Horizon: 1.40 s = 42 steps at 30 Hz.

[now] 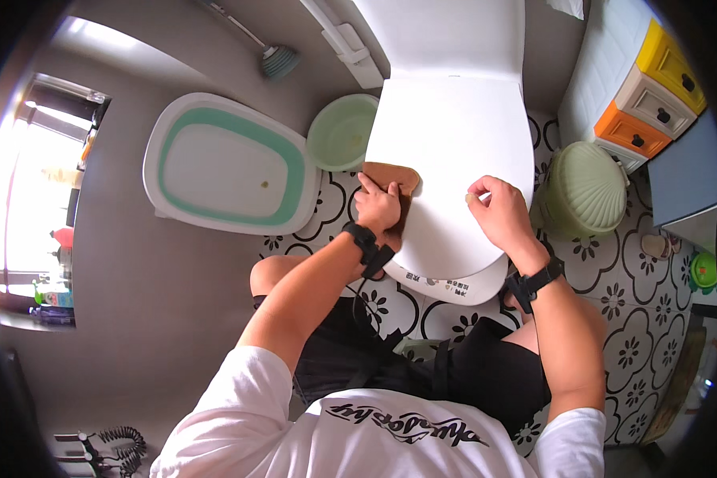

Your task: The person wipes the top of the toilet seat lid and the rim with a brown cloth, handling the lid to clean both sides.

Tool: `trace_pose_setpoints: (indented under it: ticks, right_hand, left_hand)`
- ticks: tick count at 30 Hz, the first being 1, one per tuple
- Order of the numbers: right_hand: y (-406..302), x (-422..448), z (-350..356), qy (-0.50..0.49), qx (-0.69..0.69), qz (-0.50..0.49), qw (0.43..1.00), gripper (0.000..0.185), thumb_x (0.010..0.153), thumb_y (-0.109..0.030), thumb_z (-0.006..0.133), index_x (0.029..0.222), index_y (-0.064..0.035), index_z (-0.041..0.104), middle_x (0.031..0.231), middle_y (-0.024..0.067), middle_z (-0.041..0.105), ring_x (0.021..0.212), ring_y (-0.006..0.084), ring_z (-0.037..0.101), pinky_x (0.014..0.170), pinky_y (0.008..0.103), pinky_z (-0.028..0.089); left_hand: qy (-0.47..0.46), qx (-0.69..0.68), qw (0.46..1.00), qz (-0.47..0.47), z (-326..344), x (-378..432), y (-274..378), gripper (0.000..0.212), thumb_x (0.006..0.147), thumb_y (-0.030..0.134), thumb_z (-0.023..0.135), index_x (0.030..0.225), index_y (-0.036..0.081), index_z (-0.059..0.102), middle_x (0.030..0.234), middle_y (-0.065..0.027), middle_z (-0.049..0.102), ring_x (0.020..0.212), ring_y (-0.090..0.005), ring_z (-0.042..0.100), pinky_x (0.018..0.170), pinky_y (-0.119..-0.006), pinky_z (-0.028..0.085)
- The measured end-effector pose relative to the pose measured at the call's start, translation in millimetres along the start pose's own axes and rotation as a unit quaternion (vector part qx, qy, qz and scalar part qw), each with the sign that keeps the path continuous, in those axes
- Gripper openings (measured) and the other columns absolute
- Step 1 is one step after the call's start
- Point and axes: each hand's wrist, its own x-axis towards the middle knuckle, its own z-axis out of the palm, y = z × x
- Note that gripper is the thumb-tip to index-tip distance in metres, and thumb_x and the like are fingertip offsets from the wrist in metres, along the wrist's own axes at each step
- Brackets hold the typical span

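A closed white toilet lid (448, 137) lies before me. My left hand (379, 206) rests on a brown piece, perhaps leather or cloth (394, 173), at the lid's left edge; its fingers are spread and press down on the piece, part of which the hand hides. Over the right part of the lid is my right hand (502, 209), with thumb and fingertips pinched together on a small pale yellowish thing (469, 198), too small to identify. Both wrists wear black straps.
Left of the toilet stand a green plastic basin (340, 131) and a white-and-green folding tub (227, 161). A green lidded bin (591, 188) is close on the right, near drawers (636, 134). A plunger (279, 61) hangs at the upper left.
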Motion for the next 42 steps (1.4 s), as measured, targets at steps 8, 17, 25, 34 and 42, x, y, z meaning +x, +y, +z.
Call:
trace_pose_setpoints:
  ticks: [8,17,25,34,42]
  right_hand:
    - [3.1,0.0,2.5,0.013,-0.005,-0.027,1.0,0.014,0.086,-0.013,0.066,0.092,-0.0008,0.067,0.084,0.0102,0.07,0.068,0.021,0.066,0.066,0.033,0.052]
    - [-0.2,0.4,-2.1,0.006,-0.016,-0.017,1.0,0.014,0.085,-0.016,0.065,0.09,-0.0028,0.067,0.089,0.0133,0.071,0.082,0.0305,0.068,0.073,0.0371,0.053]
    - [-0.4,-2.5,-7.1,0.013,-0.008,-0.037,0.999,0.015,0.087,-0.015,0.065,0.091,-0.0008,0.066,0.086,0.0108,0.07,0.067,0.022,0.065,0.066,0.0339,0.051]
    - [5.2,-4.9,-12.1,0.022,-0.018,-0.029,0.999,0.015,0.084,-0.018,0.066,0.09,-0.0037,0.067,0.088,0.0123,0.071,0.082,0.0303,0.068,0.073,0.038,0.053]
    - [12.0,-2.9,-8.8,0.027,-0.006,-0.028,0.999,0.015,0.086,-0.015,0.066,0.092,-0.0017,0.067,0.084,0.0093,0.07,0.068,0.02,0.065,0.066,0.0328,0.052]
  left_hand:
    - [-0.036,-0.143,0.973,-0.176,7.4,-92.2,12.5,0.107,0.089,0.045,0.064,0.151,0.003,-0.013,0.14,-0.0362,0.029,0.124,-0.0492,0.044,0.104,-0.052,0.039]
    - [-0.086,-0.259,0.891,-0.363,20.6,-132.5,34.3,0.102,0.091,0.046,0.062,0.153,0.015,-0.013,0.151,-0.0295,0.023,0.134,-0.0465,0.035,0.109,-0.053,0.034]
    - [-0.039,-0.37,0.891,-0.26,9.1,-59.7,-16.4,0.067,0.097,0.046,0.051,0.132,-0.011,0.043,0.132,-0.0276,0.054,0.12,-0.038,0.055,0.098,-0.039,0.045]
    - [-0.015,-0.362,0.787,-0.5,17.5,-150.1,59.7,0.072,0.092,0.059,0.052,0.136,0.004,0.036,0.142,-0.0145,0.047,0.122,-0.0338,0.051,0.097,-0.047,0.044]
    - [-0.218,-0.308,0.817,-0.435,20.5,-180.2,78.0,0.097,0.087,0.06,0.059,0.144,-0.005,0.014,0.15,-0.0181,0.037,0.132,-0.0329,0.041,0.106,-0.044,0.037]
